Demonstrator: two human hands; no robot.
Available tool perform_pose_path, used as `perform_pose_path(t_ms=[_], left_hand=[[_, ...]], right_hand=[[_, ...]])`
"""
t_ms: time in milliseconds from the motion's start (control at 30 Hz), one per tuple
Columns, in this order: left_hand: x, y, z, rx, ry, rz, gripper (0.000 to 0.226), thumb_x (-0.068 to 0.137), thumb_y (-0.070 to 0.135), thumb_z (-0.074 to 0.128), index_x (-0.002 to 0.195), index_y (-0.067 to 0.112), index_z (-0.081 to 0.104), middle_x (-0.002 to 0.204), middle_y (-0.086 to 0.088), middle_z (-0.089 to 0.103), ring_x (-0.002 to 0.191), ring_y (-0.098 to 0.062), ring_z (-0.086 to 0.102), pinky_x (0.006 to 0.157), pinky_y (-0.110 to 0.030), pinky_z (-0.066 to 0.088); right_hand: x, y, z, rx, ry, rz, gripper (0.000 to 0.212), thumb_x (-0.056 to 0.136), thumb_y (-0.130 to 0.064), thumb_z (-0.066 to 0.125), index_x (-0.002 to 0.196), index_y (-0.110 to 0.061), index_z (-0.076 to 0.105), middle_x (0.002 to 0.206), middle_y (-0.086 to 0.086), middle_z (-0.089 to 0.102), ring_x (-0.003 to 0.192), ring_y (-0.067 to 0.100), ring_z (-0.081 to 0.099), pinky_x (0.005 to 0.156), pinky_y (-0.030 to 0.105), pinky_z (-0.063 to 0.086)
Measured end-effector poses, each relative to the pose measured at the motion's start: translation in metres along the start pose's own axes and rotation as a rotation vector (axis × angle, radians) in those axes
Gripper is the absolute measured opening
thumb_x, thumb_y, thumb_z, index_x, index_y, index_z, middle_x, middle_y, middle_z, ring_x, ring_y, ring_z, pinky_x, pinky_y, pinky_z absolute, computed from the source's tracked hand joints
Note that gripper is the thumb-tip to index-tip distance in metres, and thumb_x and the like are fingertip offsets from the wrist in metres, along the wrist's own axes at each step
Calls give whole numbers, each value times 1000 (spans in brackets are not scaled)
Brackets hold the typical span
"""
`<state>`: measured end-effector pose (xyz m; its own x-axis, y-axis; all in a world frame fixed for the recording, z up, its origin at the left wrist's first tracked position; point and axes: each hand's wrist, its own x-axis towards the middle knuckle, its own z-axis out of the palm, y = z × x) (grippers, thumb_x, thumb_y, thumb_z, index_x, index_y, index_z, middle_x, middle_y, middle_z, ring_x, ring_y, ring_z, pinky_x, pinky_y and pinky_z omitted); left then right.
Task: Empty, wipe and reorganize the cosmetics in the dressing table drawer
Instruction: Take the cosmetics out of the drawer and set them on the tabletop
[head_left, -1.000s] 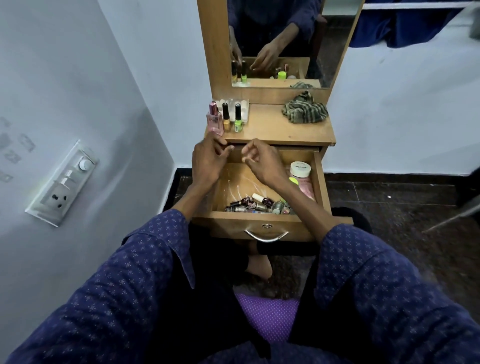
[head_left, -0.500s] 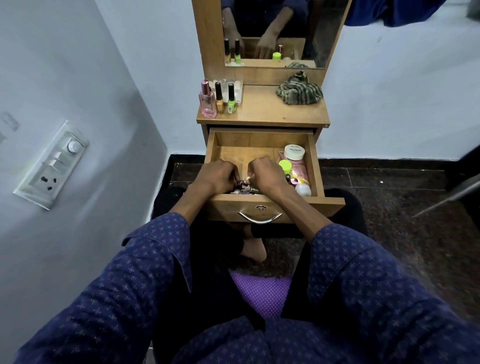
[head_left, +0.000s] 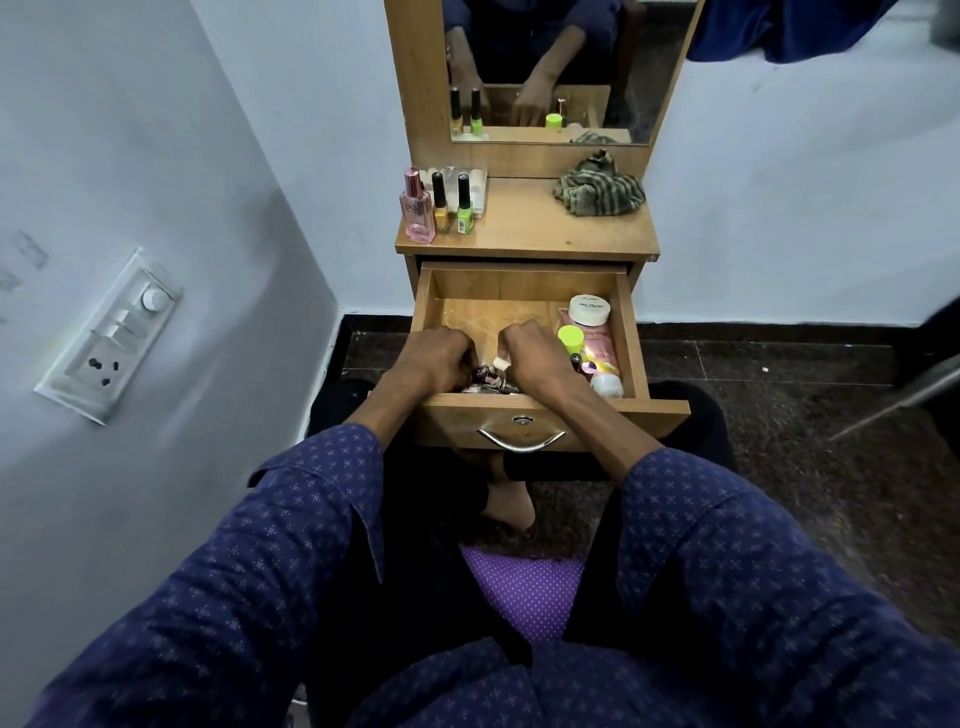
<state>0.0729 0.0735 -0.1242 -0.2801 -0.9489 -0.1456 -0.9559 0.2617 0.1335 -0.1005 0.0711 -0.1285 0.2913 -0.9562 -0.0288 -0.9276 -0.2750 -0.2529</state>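
The wooden drawer (head_left: 522, 283) of the dressing table is pulled out. My left hand (head_left: 436, 358) and my right hand (head_left: 532, 351) are both down in its front part, fingers curled around a pile of small cosmetics (head_left: 488, 379). A dark little bottle shows at my left fingers and a white-capped one at my right fingers. On the drawer's right side lie a white-lidded jar (head_left: 588, 309), a green cap (head_left: 570, 338) and a pink tube (head_left: 600, 353). On the tabletop stand a pink perfume bottle (head_left: 416, 210), a yellow polish (head_left: 441, 205) and a green polish (head_left: 464, 208).
A striped cloth (head_left: 597, 187) lies crumpled at the tabletop's back right. The mirror (head_left: 566, 67) rises behind. A white wall with a switch panel (head_left: 111, 335) is close on the left. Dark floor tiles (head_left: 779, 379) spread to the right. A purple cushion (head_left: 522, 592) is under me.
Both hands came down from the drawer's back edge to the front pile and closed on the small cosmetics. The view tilted so the tabletop now sits higher.
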Motion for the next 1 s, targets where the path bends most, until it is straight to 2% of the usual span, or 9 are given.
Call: perform_pose_path(t_ms=[133, 233, 400, 467, 567, 667, 733, 833, 1000], left_hand=[[3, -2, 4, -62, 2, 21, 24, 96, 29, 67, 114, 13, 68, 117, -10, 70, 109, -30, 63, 87, -39, 51], [6, -5, 5, -177, 50, 54, 22, 96, 13, 64, 118, 9, 67, 123, -14, 60, 119, -32, 54, 100, -41, 48], [5, -5, 2, -360, 152, 34, 32, 91, -8, 62, 119, 8, 65, 126, -10, 55, 107, -25, 61, 94, -35, 53], [3, -6, 0, -378, 210, 46, 36, 88, -10, 63, 118, 9, 65, 122, -7, 56, 107, -21, 60, 95, -33, 53], [0, -6, -4, -395, 292, 48, 35, 90, -9, 65, 119, 10, 66, 118, -3, 56, 103, -14, 58, 94, -30, 53], [-3, -1, -8, -391, 345, 81, 33, 92, -7, 66, 121, 9, 67, 115, 2, 53, 101, -12, 57, 93, -25, 50], [-4, -1, -10, -419, 391, 100, 34, 91, -9, 65, 121, 8, 68, 113, 2, 53, 101, -11, 56, 92, -22, 50], [-3, -6, -15, -486, 480, 76, 32, 90, -8, 68, 115, 12, 69, 116, 1, 56, 103, -12, 61, 91, -25, 56], [9, -9, -44, -536, 643, 84, 33, 91, -5, 70, 119, 12, 66, 122, 0, 57, 106, -10, 61, 91, -22, 56]], right_hand=[[0, -1, 0, 27, 61, 7, 19, 85, 1, 74, 100, -8, 69, 100, 15, 70, 91, 35, 67, 64, 35, 46], [0, -1, -2, 37, 116, -4, 24, 85, 0, 74, 106, -8, 66, 102, 16, 71, 97, 36, 66, 65, 36, 42], [-2, 0, -4, 82, 218, -34, 36, 85, -3, 76, 118, -10, 66, 109, 13, 72, 101, 36, 68, 69, 37, 44], [-2, 0, -4, 125, 250, -41, 35, 84, -2, 76, 117, -10, 65, 109, 12, 72, 99, 35, 68, 68, 36, 44], [-1, 0, -4, 207, 279, -23, 26, 84, 1, 72, 104, -13, 62, 96, 9, 71, 89, 33, 67, 65, 36, 48], [0, 2, -2, 300, 311, -15, 23, 84, 3, 71, 94, -15, 60, 82, 3, 69, 78, 24, 67, 64, 37, 54], [1, 4, -3, 362, 328, -4, 25, 83, 2, 75, 91, -17, 61, 80, -2, 69, 73, 17, 67, 64, 37, 57], [7, 7, -8, 466, 364, 28, 28, 82, -2, 81, 92, -22, 65, 85, -6, 71, 75, 11, 68, 67, 37, 60], [28, 10, -39, 578, 453, 14, 28, 83, -5, 82, 101, -22, 68, 86, -11, 69, 74, 3, 66, 69, 37, 61]])
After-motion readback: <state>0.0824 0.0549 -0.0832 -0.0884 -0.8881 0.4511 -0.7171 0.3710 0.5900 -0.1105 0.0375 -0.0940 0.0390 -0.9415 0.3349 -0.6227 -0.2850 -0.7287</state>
